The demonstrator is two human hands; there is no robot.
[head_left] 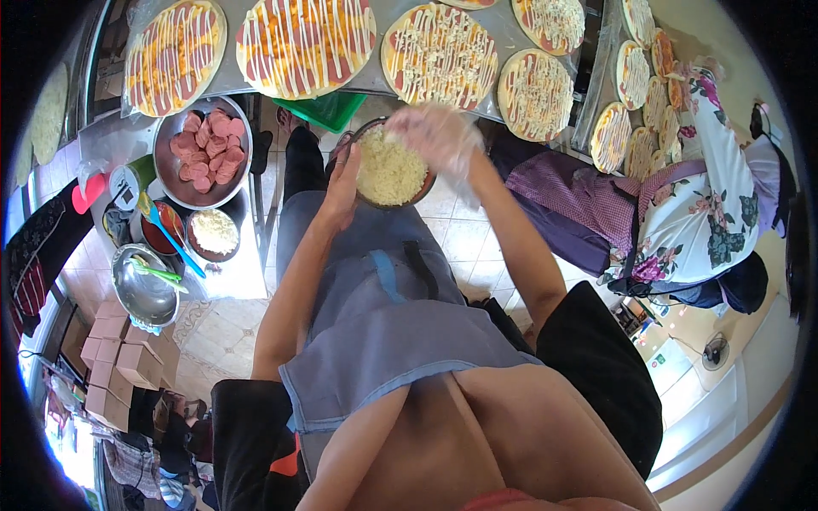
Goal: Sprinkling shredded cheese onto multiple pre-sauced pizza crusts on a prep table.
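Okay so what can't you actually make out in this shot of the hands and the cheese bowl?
- Right hand, head view: motion-blurred inside a clear glove, so its grip cannot be told.
- Bowl of grated cheese: near rim hidden by the left hand holding it.
- Pizzas at the top: cut off by the picture's edge.
- Boxes at lower left: too small and bent to identify their contents.

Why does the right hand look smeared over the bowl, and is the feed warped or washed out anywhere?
Head view: the right hand in its clear plastic glove is motion-blurred above the round dark bowl of shredded white cheese, while the left hand on the bowl's rim is sharper; fisheye bends the steel table's edge and blacks out the corners; daylight overexposes the lower left.
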